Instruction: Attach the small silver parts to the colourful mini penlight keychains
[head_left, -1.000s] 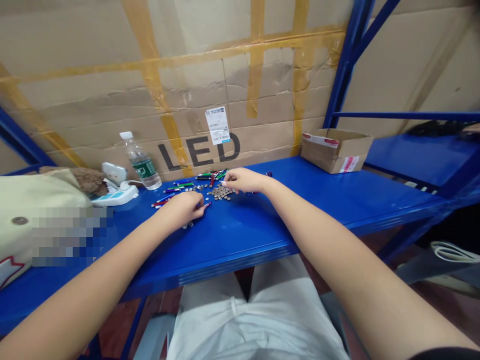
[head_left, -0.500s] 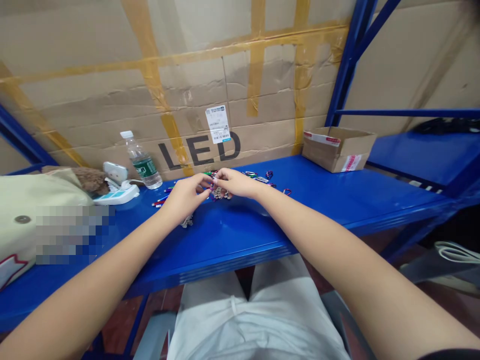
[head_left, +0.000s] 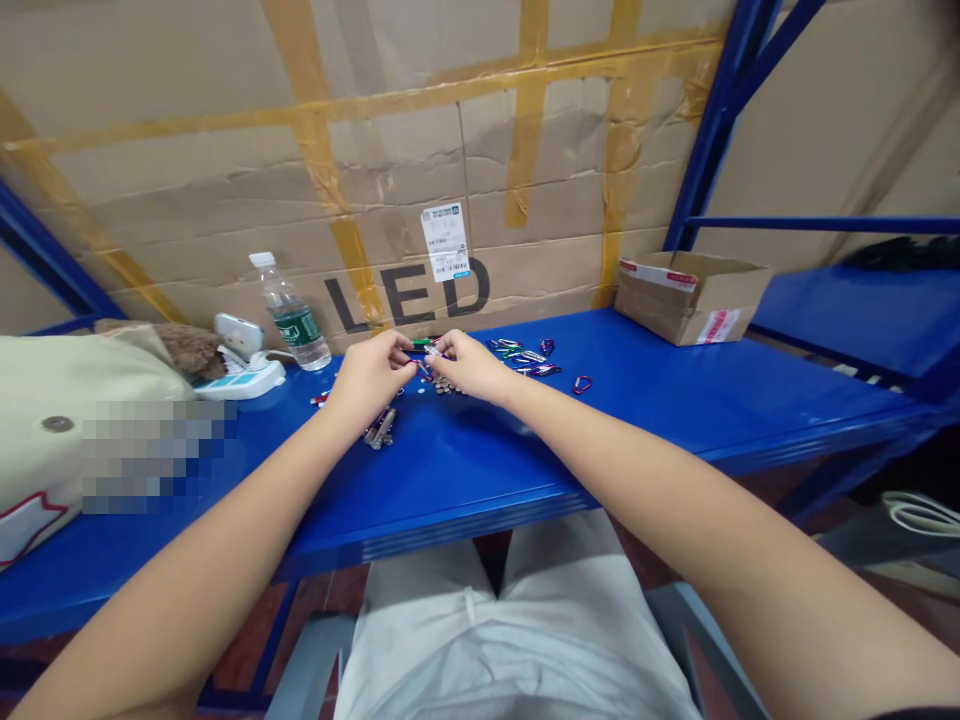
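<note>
My left hand (head_left: 375,374) is closed in a pinch on a small carabiner (head_left: 422,369), of which only a coloured edge shows. Close beside it, my right hand (head_left: 474,369) pinches a small silvery piece (head_left: 433,350), too small to name. Both hands are just above the blue table. Below the right fingers lies a cluster of small metal pieces (head_left: 448,385). A bunch of similar metal pieces (head_left: 381,428) rests by my left wrist. To the right of my right hand are several coloured carabiners (head_left: 534,361), with a red carabiner (head_left: 582,384) lying apart.
The blue table (head_left: 465,470) backs onto a large taped carton (head_left: 390,200). A water bottle (head_left: 296,325), a white power strip (head_left: 244,382), a phone (head_left: 240,336) and a pale bag (head_left: 75,400) stand left. An open cardboard box (head_left: 686,300) stands at the back right.
My hands have drawn slightly apart, and a silvery piece now shows in my right fingers. The camera view has shifted a little, uncovering more of the metal bunch by my left wrist.
</note>
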